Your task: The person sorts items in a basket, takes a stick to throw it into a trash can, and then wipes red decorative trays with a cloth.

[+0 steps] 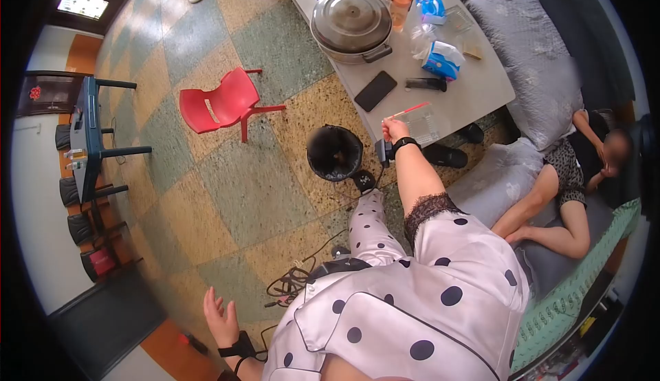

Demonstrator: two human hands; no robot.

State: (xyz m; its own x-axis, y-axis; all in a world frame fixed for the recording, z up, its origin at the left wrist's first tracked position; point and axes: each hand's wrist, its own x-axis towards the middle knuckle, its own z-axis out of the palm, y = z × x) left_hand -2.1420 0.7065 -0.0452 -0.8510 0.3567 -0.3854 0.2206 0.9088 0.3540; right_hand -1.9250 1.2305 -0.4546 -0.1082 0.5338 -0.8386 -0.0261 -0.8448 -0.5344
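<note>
1. Metal pot on the table; its lid is on, so the contents are hidden; a dark handle juts out at each side.
2. Bin on the floor, just beside the table's corner; a black liner covers its rim; the inside is dark, with a blurred brownish patch too unclear to name.
3. Right hand at the table's near edge; its fingers are curled nearly closed at the near end of a red stick; the exact grip cannot be told.
4. Clear case on the table, just beside that hand; the stick slants along its far side; what it holds is too faint to tell.
5. Left hand low, well apart from the table; fingers loosely spread, palm empty.
6. Tissue pack beyond the phone; white tissue shows at its top.
</note>
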